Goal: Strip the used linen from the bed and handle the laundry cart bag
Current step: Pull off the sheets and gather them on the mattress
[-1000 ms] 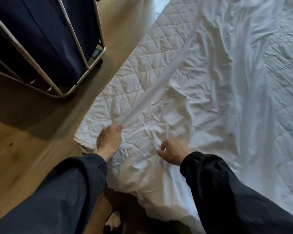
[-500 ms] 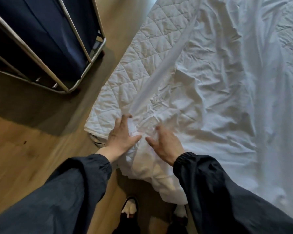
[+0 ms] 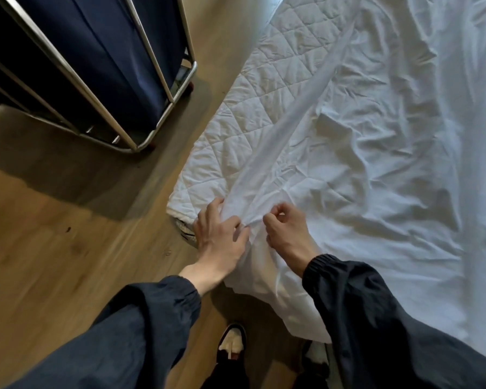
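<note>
A crumpled white sheet lies loose over the bed, its near corner hanging off the mattress toward my feet. A quilted white mattress pad shows bare along the bed's left side. My left hand grips a bunch of the sheet at the bed's near corner, fingers curled into the fabric. My right hand is right beside it and pinches a fold of the same sheet. The laundry cart, a chrome frame holding a dark navy bag, stands on the floor at the upper left.
Wooden floor runs between the cart and the bed. My shoes stand at the foot of the bed's corner. A striped edge of the mattress base peeks out under the pad.
Both hands have gone from flat and spread on the sheet to curled into the fabric at the corner. The sheet has bunched up more under them. The view has shifted slightly.
</note>
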